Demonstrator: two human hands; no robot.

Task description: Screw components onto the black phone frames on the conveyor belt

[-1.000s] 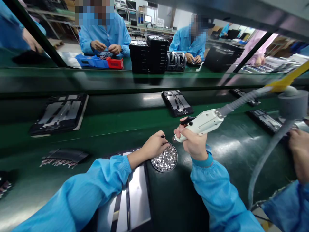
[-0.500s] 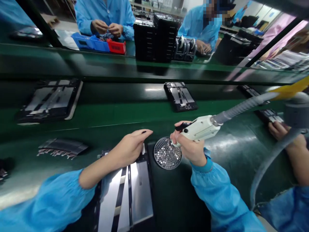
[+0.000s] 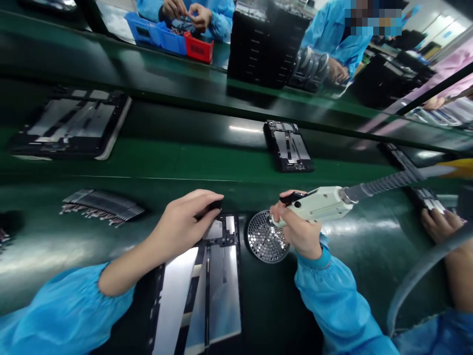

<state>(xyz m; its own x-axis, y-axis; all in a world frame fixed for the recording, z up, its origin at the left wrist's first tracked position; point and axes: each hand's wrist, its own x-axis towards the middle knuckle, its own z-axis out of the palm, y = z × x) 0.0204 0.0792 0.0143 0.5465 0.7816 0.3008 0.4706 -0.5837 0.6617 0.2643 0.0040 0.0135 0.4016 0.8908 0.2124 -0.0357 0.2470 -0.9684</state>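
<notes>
My left hand (image 3: pixel 188 217) is over the top end of an opened tablet-like device (image 3: pixel 223 291), whose silver plates and black frame face up. Its thumb and fingers pinch a small black part (image 3: pixel 212 206), mostly hidden by them. My right hand (image 3: pixel 299 229) is wrapped round a white electric screwdriver (image 3: pixel 325 203) with a black lever and a grey corrugated hose. The screwdriver's nose end is over a round perforated dish (image 3: pixel 268 246) with many shiny spots, right of the device; its tip is hidden.
A fanned stack of dark strips with wire ends (image 3: pixel 101 204) lies left. More opened devices (image 3: pixel 74 123) rest along the green bench (image 3: pixel 173 158). Another person's hand (image 3: pixel 443 227) is at far right. Across the bench are blue bins (image 3: pixel 158 34), a red bin (image 3: pixel 199 47) and black stacked trays (image 3: pixel 262 49).
The view has shifted. My left hand has drawn back a little left, uncovering the device's upper right corner. My right hand stays by the dish with the screwdriver.
</notes>
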